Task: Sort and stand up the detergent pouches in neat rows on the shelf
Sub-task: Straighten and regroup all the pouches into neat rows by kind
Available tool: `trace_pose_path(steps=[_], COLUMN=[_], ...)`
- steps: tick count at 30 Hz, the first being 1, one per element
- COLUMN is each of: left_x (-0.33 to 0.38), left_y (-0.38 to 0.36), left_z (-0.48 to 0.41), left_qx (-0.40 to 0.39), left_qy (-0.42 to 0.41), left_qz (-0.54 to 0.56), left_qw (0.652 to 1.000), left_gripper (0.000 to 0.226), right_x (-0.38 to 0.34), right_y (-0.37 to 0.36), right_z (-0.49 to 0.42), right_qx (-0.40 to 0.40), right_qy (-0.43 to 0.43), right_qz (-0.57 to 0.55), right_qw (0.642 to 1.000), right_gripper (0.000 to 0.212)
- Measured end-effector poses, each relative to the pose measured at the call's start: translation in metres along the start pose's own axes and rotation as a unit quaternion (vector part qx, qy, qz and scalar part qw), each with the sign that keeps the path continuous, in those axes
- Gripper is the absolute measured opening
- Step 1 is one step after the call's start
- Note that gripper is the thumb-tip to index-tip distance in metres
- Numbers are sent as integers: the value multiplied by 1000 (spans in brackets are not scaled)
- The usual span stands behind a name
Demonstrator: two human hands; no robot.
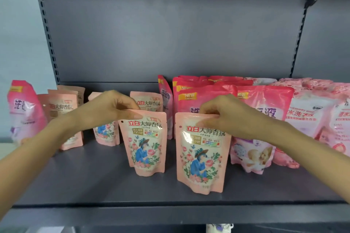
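Observation:
Two small peach pouches with a blue bird and roses stand upright on the dark grey shelf (pixel 94 181). My left hand (pixel 108 108) pinches the top edge of the left pouch (pixel 146 143). My right hand (pixel 225 113) pinches the top edge of the right pouch (pixel 202 155), which stands nearer the front edge. More of the same small pouches (pixel 62 108) stand behind my left arm, some turned backwards. One more (pixel 147 103) stands at the back centre.
Large bright pink pouches (pixel 206 98) stand in rows at the back right, with a pale pink baby-print pouch (pixel 253 149) in front and lighter pink bags (pixel 310 111) at far right. A tall pink pouch (pixel 24 111) leans at far left. The shelf's front lip (pixel 170 212) runs below.

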State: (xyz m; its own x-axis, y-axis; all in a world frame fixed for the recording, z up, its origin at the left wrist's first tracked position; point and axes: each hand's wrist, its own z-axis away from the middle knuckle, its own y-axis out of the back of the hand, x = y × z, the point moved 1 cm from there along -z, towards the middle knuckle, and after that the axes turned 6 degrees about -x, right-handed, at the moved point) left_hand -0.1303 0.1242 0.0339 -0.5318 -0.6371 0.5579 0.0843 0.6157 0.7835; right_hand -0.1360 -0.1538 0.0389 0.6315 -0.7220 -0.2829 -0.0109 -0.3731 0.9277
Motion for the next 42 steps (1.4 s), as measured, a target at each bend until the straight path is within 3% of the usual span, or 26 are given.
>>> trace_pose_path(steps=[4, 10, 19, 23, 32, 37, 42], left_x=[-2, -16, -47, -61, -87, -98, -106], left_y=[3, 25, 61, 74, 103, 105, 112], left_z=[4, 10, 17, 14, 8, 5, 6], left_qx=[41, 67, 49, 37, 33, -10, -29], left_qy=[5, 51, 127, 145, 121, 100, 83], left_qz=[-92, -164, -268, -303, -295, -343, -352], left_qw=[995, 983, 954, 941, 947, 934, 932], left_gripper=[3, 19, 7, 17, 23, 4, 8], right_x=[-8, -25, -63, -84, -116, -127, -128], right_y=[-1, -4, -39, -54, -73, -91, -90], right_z=[-8, -28, -76, -101, -152, -169, -174], right_qx=[11, 18, 5, 9, 55, 55, 63], right_qy=[-6, 25, 121, 144, 103, 69, 38], right_qz=[-6, -3, -25, -28, -36, -30, -13], right_qw=[1000, 1000, 992, 989, 993, 996, 997], right_gripper=[9, 13, 13, 11, 10, 8, 11])
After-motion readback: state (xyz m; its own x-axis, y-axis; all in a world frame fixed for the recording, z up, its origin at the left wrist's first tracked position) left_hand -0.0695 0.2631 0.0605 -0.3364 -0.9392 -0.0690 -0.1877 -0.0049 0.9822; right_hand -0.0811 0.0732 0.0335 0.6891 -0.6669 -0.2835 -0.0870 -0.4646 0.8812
